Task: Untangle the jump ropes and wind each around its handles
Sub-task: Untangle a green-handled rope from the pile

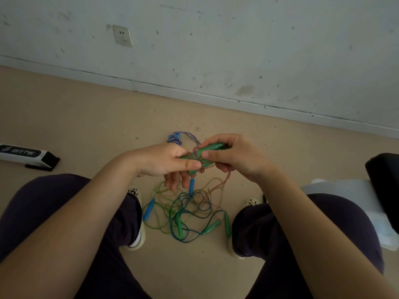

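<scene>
Both hands hold a pair of green handles (210, 148) above the floor, with a pinkish rope (218, 186) looped round them and trailing down. My left hand (166, 161) pinches the handles' near end with thumb and forefinger. My right hand (231, 156) grips their far end. Below, between my feet, lies a tangle of green, blue and pinkish ropes (185, 210) with blue handles (149, 209) and green handles (212, 226). A blue-and-white braided rope (178, 138) lies bundled behind my hands.
My knees in dark trousers frame the pile, with pale shoes (138, 234) on either side. A white box with black lettering (23, 155) lies at the left. A black object on white cloth (382, 190) sits at the right. A wall with a socket (123, 35) runs behind.
</scene>
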A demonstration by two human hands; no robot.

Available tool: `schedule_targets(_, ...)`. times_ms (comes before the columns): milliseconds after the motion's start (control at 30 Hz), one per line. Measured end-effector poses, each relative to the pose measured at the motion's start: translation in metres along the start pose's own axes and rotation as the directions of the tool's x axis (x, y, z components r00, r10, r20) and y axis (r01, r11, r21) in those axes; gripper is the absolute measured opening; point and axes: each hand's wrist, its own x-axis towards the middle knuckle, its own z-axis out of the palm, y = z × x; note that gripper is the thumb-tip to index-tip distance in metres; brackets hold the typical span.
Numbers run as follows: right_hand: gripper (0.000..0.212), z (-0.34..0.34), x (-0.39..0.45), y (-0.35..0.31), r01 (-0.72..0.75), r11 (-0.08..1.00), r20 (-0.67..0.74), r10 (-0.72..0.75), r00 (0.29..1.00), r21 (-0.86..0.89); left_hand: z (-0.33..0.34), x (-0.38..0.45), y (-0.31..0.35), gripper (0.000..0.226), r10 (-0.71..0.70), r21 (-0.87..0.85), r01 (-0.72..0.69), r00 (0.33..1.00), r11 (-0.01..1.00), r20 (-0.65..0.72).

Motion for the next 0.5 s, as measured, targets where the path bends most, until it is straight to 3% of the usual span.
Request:
schedule_targets(167,0.031,0.002,0.005,0.004,0.053,0.949,-0.008,-0.053,0.999,0.312,0.005,0.005,0.003,0.039,0.142,-0.102,-0.164,0.970,0.981,-0.197)
schedule_targets(233,0.022,0.007,0.007,0.005,0.062,0.922,0.003,-0.068,0.998,0.382,0.008,0.008,0.003,0.040,0.156,-0.156,-0.205,0.948,0.966,-0.277)
schedule_targets(300,0.012,0.012,0.007,0.002,0.086,0.920,0.000,-0.093,0.996,0.383,0.011,0.010,0.004,0.040,0.163,-0.184,-0.236,0.926,0.954,-0.339)
schedule_targets(500,0.015,0.009,0.008,0.000,0.144,0.942,-0.005,-0.150,0.989,0.302,0.016,0.015,0.001,0.020,0.160,-0.230,-0.277,0.891,0.933,-0.424)
